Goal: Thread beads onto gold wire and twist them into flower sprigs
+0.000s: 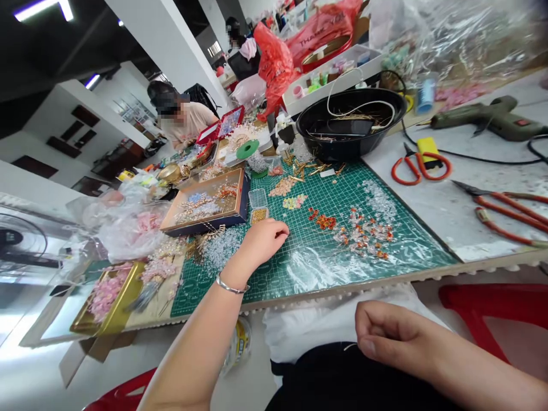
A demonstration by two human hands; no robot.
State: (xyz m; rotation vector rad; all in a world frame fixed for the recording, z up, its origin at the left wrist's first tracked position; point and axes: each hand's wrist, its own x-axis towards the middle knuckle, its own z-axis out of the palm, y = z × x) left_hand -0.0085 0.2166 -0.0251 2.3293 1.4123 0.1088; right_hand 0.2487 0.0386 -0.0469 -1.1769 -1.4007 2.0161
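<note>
My left hand (265, 240) rests over the green cutting mat (278, 277), its fingers curled in and the fingertips mostly hidden. Just beyond it stands a small clear box of gold beads (259, 216) with its lid open. A heap of clear beads (220, 248) lies to the left of that hand. To its right are orange flower pieces (323, 221) and a cluster of clear and orange beaded pieces (363, 234). Above my lap, my right hand (385, 331) is closed, thumb against the fingers. A short thin pale line shows by its fingertips; what it holds is unclear.
A box of beaded ornaments (205, 205) stands at the mat's left. Behind the mat sits a black bowl (351, 142). Red-handled pliers (505, 208), orange-handled scissors (422, 168) and a glue gun (492, 119) lie at right. Another person (184, 117) sits across the table.
</note>
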